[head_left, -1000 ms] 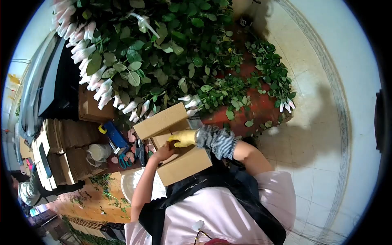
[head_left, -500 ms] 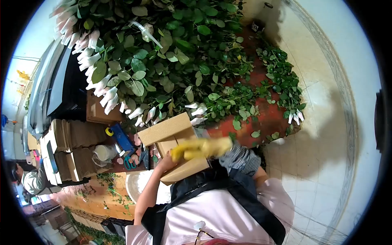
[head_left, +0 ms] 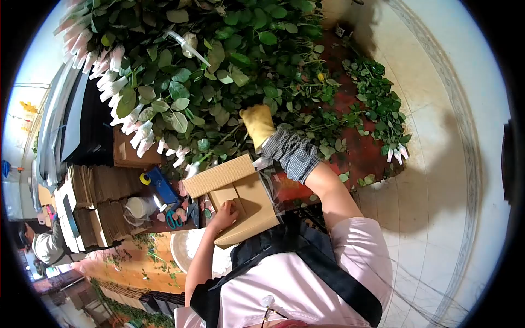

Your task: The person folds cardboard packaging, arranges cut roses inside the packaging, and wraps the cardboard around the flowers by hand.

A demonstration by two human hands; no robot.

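My right hand [head_left: 257,124], in a yellow glove with a checked sleeve cover, reaches into a big heap of leafy rose stems [head_left: 208,71] whose buds are wrapped in white sleeves. Its fingertips are buried among the leaves, so I cannot tell whether it grips a stem. My bare left hand [head_left: 226,211] lies flat on a folded sheet of brown corrugated cardboard [head_left: 249,205] in front of my chest, fingers spread on its top face.
Left of the cardboard lie a blue tape dispenser [head_left: 159,185], green-handled scissors [head_left: 173,220] and a white roll [head_left: 140,206]. Stacks of cardboard sheets [head_left: 90,205] stand further left. A white bucket [head_left: 181,250] sits below. Another person [head_left: 45,246] works at far left. Tiled floor [head_left: 432,180] lies to the right.
My gloved right hand has left the cardboard and swung up into the rose stems. My left hand stays on the cardboard, which has shifted slightly.
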